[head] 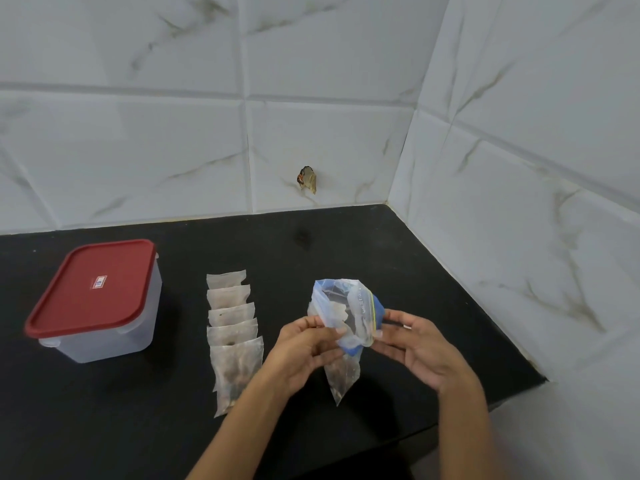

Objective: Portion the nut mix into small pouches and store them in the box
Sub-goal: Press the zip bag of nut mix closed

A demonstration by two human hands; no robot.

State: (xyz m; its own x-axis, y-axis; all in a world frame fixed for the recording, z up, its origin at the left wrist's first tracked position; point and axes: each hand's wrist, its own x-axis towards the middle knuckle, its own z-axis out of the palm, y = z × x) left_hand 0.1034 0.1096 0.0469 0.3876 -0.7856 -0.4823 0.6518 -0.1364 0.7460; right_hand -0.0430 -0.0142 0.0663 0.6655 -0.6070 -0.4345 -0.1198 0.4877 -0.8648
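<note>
Clear, limp plastic zip bag with a blue seal strip (349, 311), held above the black surface (433, 271) right of the small pouches (232, 327), looked light and slippery, pinched at its mouth by left hand (304, 351) and right hand (420, 348), each grip closed on film.

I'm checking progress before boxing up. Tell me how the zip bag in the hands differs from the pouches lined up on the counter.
The zip bag is held up in both hands, mouth open; the pouches lie flat in an overlapping row on the counter. The zip bag has a blue strip at its mouth; the pouches are plain. Both are see-through plastic.
</note>
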